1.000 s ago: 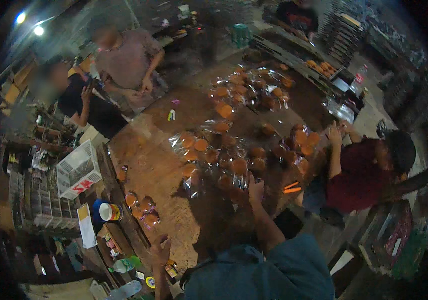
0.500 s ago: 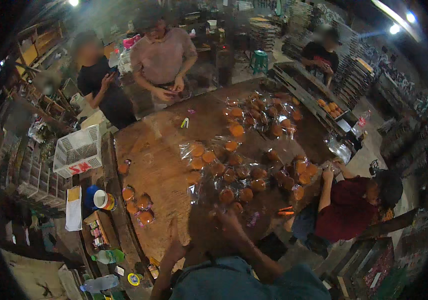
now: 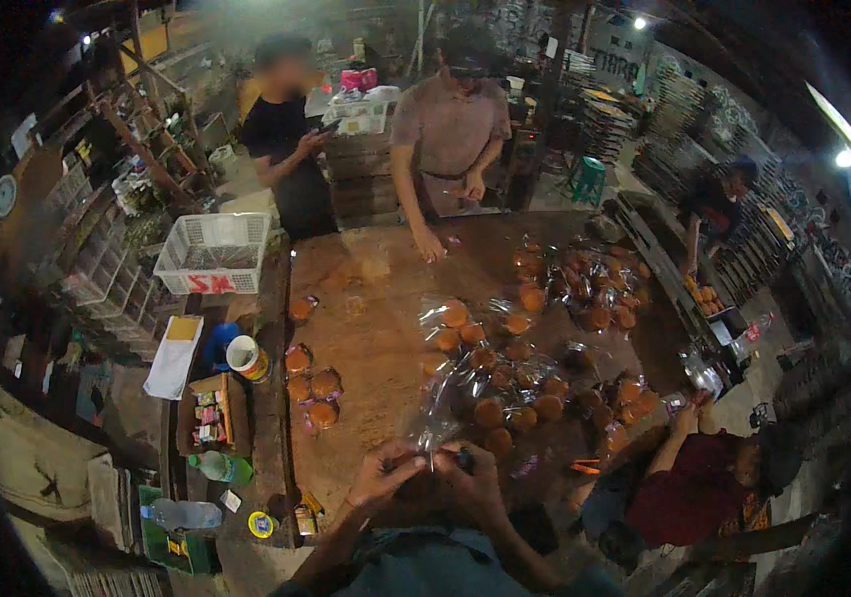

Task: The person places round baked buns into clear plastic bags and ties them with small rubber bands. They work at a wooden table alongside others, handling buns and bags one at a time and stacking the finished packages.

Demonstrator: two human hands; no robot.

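Observation:
My left hand is closed at the near edge of the wooden table, its fingertips pinching the gathered end of a clear plastic bag. Close beside it, my right hand is closed too, fingers at the same bag end. A small dark object shows at its fingers, too small to name. The far end of the bag runs toward several round orange-brown buns in clear wrappers; whether a bun is inside it is hard to tell. Wrapped buns also lie in a small group on the left.
A white crate stands beyond the table's left edge, near a white cup, a box of small packets and a green bottle. Orange scissors lie at right. Co-workers stand across the table, and one in dark red sits at right.
My hands have come together at the plastic bag, from apart over the table. The view has swung left. The person across the table now reaches one hand down to the tabletop.

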